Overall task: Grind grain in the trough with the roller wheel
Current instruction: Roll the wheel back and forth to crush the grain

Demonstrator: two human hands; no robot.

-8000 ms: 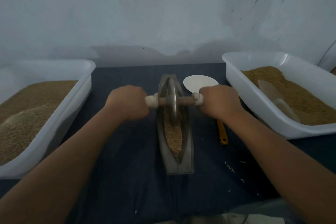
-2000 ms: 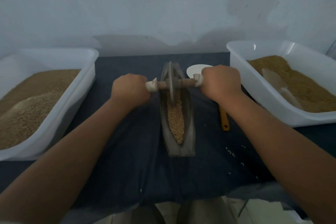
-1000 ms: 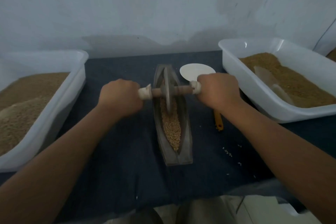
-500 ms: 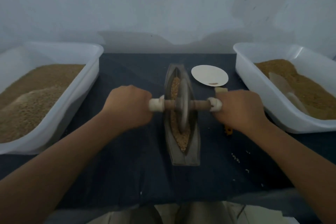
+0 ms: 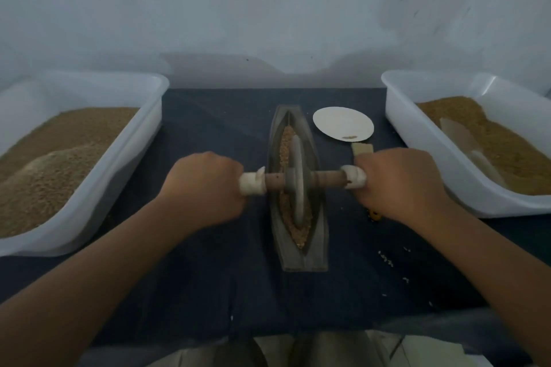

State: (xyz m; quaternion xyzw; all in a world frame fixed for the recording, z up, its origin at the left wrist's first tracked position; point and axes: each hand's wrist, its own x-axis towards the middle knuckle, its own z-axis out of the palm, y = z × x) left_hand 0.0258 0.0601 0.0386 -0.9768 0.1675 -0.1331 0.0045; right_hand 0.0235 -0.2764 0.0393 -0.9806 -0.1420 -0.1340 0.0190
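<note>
Rolled back from the far end a second ago, the roller wheel [image 5: 296,185] now stands midway along the trough [image 5: 304,262]. My left hand [image 5: 205,188] and right hand [image 5: 399,185] each grip one end of the axle [image 5: 325,180], fingers curled round it. Trough axis runs straight away from me, with the axle square across it. Grain [image 5: 286,140] lies both ahead of and behind the wheel.

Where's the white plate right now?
Head view: the white plate lies on the dark cloth, right of the trough near its far end, left of the right tub.
</note>
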